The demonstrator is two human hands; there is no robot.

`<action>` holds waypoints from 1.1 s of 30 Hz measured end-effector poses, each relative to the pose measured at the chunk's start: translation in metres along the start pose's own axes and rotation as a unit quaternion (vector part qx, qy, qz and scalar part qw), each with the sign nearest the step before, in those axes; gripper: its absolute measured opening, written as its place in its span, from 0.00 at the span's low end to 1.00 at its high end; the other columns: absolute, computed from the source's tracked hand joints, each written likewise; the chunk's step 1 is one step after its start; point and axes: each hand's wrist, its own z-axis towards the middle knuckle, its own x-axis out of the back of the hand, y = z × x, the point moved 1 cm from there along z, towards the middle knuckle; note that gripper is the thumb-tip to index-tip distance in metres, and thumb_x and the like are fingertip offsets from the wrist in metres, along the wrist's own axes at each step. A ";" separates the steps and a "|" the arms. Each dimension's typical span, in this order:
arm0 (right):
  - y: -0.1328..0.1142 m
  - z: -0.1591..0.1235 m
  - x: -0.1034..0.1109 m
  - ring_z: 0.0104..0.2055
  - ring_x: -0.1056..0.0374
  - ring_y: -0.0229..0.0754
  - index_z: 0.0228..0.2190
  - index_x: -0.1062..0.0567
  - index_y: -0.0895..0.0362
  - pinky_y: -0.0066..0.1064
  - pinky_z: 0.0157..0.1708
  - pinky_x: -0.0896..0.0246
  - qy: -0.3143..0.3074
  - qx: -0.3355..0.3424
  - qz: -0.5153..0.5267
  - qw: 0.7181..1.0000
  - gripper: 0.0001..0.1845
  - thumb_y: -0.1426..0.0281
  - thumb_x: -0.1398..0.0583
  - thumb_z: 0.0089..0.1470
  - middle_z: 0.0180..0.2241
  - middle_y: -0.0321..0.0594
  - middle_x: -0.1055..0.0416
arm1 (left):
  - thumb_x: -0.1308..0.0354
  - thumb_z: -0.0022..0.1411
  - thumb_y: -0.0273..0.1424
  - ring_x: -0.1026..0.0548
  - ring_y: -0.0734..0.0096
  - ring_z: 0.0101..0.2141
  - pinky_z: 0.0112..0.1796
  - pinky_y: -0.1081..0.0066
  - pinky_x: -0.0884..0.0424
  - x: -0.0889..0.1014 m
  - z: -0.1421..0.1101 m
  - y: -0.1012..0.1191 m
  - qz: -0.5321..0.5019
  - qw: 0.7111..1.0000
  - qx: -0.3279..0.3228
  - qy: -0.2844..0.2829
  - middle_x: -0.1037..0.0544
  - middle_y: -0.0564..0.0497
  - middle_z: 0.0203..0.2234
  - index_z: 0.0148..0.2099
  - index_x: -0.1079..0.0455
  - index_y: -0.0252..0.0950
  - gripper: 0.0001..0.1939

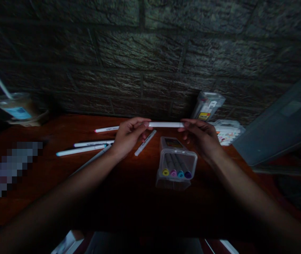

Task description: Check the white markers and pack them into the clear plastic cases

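A white marker (pixel 165 124) is held level between my two hands, above the wooden table. My left hand (pixel 129 135) is closed on its left end, thumb and fingers pinching it. The other end sits in the closed fingers of my right hand (pixel 200 134). Below, a clear plastic case (pixel 194 155) stands with its lid up, several markers (pixel 177 164) inside showing yellow, pink, blue and purple ends. One more white marker (pixel 145 143) lies between my left hand and the case. Left of my hand lie a pink-ended marker (pixel 106 129) and a blue-ended marker (pixel 81 150).
On the far left stands a plastic cup (pixel 18 107) with a straw. A tall clear box (pixel 207 106) leans near the brick wall (pixel 153 60), beside a smaller clear case (pixel 227 132). A blurred-out object (pixel 10 173) lies on the wooden table (pixel 129 190).
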 end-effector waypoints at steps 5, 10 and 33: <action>-0.003 0.000 0.000 0.21 0.29 0.35 0.40 0.16 0.56 0.26 0.19 0.36 -0.013 -0.011 0.019 1.000 0.12 0.67 0.32 0.52 0.31 0.41 0.16 | 0.34 0.64 0.34 0.28 0.76 0.23 0.24 0.75 0.28 0.001 0.000 0.001 -0.026 1.000 0.011 0.007 0.16 0.46 0.33 0.47 0.20 0.34 0.11; -0.004 0.000 0.001 0.21 0.28 0.37 0.41 0.17 0.58 0.27 0.18 0.35 -0.017 -0.016 0.026 0.999 0.14 0.67 0.35 0.52 0.29 0.42 0.16 | 0.36 0.66 0.35 0.29 0.77 0.21 0.22 0.75 0.29 0.001 0.001 0.000 -0.016 1.000 0.007 0.000 0.18 0.49 0.28 0.45 0.20 0.34 0.10; 0.003 0.001 0.000 0.18 0.33 0.32 0.33 0.16 0.54 0.24 0.17 0.38 -0.022 0.015 -0.035 0.999 0.13 0.59 0.26 0.49 0.24 0.36 0.20 | 0.32 0.62 0.35 0.29 0.77 0.20 0.22 0.75 0.32 -0.003 -0.003 0.002 0.074 0.997 -0.026 -0.011 0.17 0.49 0.28 0.42 0.19 0.35 0.10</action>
